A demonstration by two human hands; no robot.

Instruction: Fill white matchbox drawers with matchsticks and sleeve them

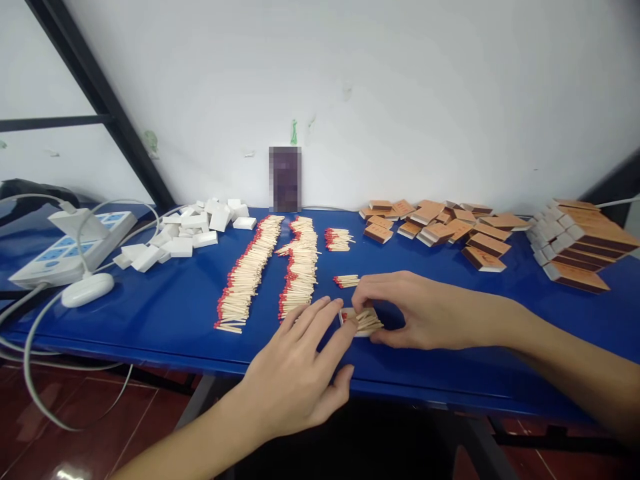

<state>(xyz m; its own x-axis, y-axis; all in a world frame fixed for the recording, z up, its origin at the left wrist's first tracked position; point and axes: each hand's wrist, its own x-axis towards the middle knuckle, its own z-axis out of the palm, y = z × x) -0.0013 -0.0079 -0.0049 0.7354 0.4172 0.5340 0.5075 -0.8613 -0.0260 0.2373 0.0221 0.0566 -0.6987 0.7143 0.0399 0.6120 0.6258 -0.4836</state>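
Observation:
A small white matchbox tray lies near the front of the blue table, filled with red-tipped matches. My right hand grips the tray from the right, thumb at the near side and fingers at the far side, around the match sticks. From the left, my left hand reaches over with its fingers stretched out, and a fingertip touches the matches at their red heads. Just beyond the tray is a small bunch of matches. Two long rows of matches, the left row and the right row, lie left of it.
Empty white trays are heaped at the back left, near a power strip with cables. Matchbox sleeves lie scattered at the back right, beside stacked matchboxes. A dark pixelated rectangle leans on the wall.

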